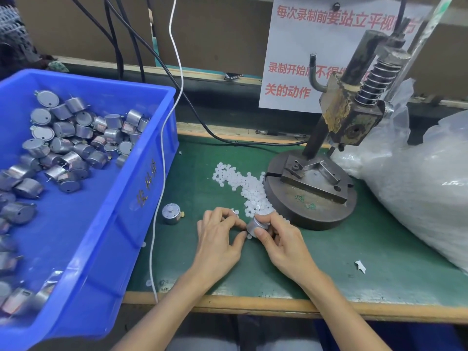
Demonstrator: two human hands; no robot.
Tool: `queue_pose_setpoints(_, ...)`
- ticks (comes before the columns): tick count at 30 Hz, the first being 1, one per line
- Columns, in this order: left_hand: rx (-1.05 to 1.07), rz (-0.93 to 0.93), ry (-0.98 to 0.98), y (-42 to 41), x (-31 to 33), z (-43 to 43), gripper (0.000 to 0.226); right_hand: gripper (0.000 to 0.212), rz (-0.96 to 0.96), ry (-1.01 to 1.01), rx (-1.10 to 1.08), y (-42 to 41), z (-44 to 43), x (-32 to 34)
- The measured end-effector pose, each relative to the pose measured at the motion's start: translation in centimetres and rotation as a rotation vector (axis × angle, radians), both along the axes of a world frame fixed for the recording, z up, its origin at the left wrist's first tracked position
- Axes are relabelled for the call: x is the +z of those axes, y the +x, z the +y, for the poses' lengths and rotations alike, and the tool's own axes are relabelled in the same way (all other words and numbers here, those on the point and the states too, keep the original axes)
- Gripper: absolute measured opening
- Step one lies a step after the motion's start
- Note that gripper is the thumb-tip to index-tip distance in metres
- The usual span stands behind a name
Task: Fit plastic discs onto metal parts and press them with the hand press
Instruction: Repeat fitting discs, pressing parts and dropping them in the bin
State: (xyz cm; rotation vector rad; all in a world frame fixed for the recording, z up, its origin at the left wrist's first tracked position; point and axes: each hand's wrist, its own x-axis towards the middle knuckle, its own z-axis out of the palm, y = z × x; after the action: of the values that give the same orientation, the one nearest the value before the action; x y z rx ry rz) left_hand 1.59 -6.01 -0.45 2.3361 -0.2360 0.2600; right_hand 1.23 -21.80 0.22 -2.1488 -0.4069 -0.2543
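Green matting is covering the workbench (329,262), with a wooden edge running along the bottom of the frame. At centre bottom the right hand (281,239) is gripping a silver cylindrical metal part (254,224) between curled thumb and fingers. It is holding the part just in front of the round base of the dark iron hand press (354,115), which is standing right of centre. The left hand (217,239) is meeting the part from the left, fingers curled and thumb reaching toward its end; whether it is pinching a disc is too small to tell. A heap of small white plastic discs (243,186) is lying on the mat above the hands, touching the base's edge. A second silver metal part (172,213) is sitting alone on the mat left of the hands. A blue plastic bin (141,173) at the left of the frame is holding many more such parts.

By my reading, one piece is being fitted with its disc and is not yet under the press. Most of the batch appears to be waiting in the bin.
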Motion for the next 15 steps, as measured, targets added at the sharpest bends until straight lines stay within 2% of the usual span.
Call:
queue_pose_setpoints(8,-0.007,-0.012,-0.008,-0.07,-0.03,0.0,0.011,0.016,-0.009,-0.008,-0.005,0.1,-0.14,-0.73)
queue_pose_setpoints(15,-0.009,0.007,0.022,-0.06,0.09,-0.06,0.026,0.02,-0.007,-0.022,-0.004,-0.01,-0.18,-0.74)
